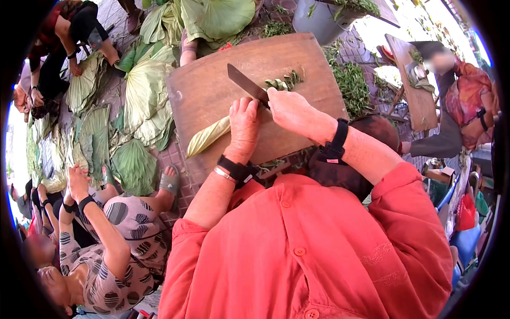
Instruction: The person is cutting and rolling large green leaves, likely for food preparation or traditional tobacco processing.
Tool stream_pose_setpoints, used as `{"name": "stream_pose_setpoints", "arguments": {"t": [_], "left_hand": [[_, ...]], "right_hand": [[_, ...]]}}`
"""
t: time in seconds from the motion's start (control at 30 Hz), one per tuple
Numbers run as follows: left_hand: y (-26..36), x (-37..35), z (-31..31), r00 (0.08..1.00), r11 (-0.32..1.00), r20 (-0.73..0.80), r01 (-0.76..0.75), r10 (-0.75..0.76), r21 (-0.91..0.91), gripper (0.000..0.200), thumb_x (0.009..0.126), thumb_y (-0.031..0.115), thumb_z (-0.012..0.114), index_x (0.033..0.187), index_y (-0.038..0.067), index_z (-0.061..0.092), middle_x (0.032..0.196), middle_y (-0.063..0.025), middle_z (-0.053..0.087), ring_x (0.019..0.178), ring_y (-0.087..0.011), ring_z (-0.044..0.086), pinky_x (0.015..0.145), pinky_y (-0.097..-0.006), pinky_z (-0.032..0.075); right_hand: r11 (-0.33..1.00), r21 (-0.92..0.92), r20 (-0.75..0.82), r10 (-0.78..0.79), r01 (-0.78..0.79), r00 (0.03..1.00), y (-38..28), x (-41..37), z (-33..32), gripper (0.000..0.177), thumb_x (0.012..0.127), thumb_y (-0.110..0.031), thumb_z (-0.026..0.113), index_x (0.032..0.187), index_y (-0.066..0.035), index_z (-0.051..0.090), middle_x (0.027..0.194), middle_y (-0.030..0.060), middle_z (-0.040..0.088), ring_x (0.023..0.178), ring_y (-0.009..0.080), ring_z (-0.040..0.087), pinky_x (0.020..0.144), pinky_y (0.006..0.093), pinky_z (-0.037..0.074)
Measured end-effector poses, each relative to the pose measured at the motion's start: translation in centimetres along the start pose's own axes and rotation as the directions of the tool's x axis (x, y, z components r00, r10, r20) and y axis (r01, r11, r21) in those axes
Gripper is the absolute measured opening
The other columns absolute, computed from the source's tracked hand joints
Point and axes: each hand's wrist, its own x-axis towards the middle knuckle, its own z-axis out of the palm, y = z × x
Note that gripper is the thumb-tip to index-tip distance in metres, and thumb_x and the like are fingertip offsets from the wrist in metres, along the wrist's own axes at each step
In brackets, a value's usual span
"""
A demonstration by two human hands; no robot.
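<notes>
On the wooden board (207,101) in front of me lies a rolled lotus leaf (210,138), pale green and slanting to the lower left. My left hand (244,123) is closed over its upper end and presses it to the board. A cleaver (245,84) with a dark, wide blade is gripped in my right hand (292,109); its handle is hidden by the fingers. The blade stands right beside my left fingertips. Cut green strips (285,81) lie in a small heap just beyond the blade.
Large lotus leaves (149,90) spread over the brick ground at left. A person in a patterned dress (127,234) sits at lower left. Chopped greens (350,87) lie right of the board, near a grey bucket (319,21). Another person works at a second board (419,101).
</notes>
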Motion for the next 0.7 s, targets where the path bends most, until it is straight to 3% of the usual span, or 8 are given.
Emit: {"name": "stream_pose_setpoints", "arguments": {"t": [0.1,0.2,0.33,0.43,0.7], "left_hand": [[0.1,-0.2,0.0,1.0,1.0,-0.009,-0.01,0.01,-0.02,0.019,0.076,0.003,0.062,0.094,0.008,0.062,0.095,-0.0082,0.059,0.09,-0.0309,0.053,0.079,-0.0416,0.043],[0.5,-0.4,-0.8,0.997,0.996,-0.034,-0.061,0.063,0.065,0.018,0.077,0.005,0.062,0.094,0.009,0.063,0.097,-0.0075,0.059,0.091,-0.0306,0.053,0.08,-0.0414,0.043],[0.4,-0.5,-0.8,0.999,0.997,-0.027,-0.045,0.047,0.064,0.019,0.078,0.006,0.061,0.096,0.009,0.062,0.097,-0.0081,0.06,0.091,-0.0306,0.054,0.081,-0.0414,0.043],[0.2,-0.5,-0.6,1.0,0.999,-0.024,0.021,-0.02,0.034,0.021,0.078,0.005,0.061,0.099,0.008,0.061,0.097,-0.0091,0.059,0.091,-0.0309,0.054,0.081,-0.0416,0.043],[-0.2,-0.5,-0.3,1.0,0.999,-0.017,0.001,0.0,0.036,0.02,0.076,0.004,0.061,0.096,0.007,0.059,0.096,-0.0093,0.059,0.089,-0.031,0.053,0.078,-0.0413,0.043]], "right_hand": [[0.999,-0.049,-0.07,-0.015,0.011,0.997,-0.3,1.6,0.3,0.014,0.082,-0.009,0.053,0.088,0.004,0.051,0.077,0.0249,0.063,0.077,0.0408,0.064,0.066,0.0477,0.05],[0.997,-0.002,-0.102,0.073,-0.074,0.992,0.4,2.3,0.3,0.016,0.084,-0.012,0.054,0.087,0.004,0.051,0.077,0.0249,0.063,0.077,0.0412,0.064,0.067,0.0468,0.051],[0.999,-0.04,-0.11,0.027,-0.031,0.994,0.7,0.1,-0.6,0.016,0.087,-0.014,0.051,0.088,0.003,0.051,0.077,0.0254,0.063,0.075,0.0417,0.063,0.065,0.0489,0.051],[0.998,-0.02,-0.056,0.06,-0.062,0.997,-0.7,-1.5,-1.9,0.016,0.087,-0.013,0.051,0.088,0.003,0.051,0.073,0.0251,0.062,0.072,0.0421,0.063,0.063,0.0498,0.05],[1.0,-0.01,-0.006,0.016,-0.016,1.0,-0.9,-0.9,-0.4,0.012,0.081,-0.006,0.05,0.088,0.004,0.05,0.072,0.0254,0.062,0.072,0.0416,0.063,0.063,0.0487,0.05]]}}
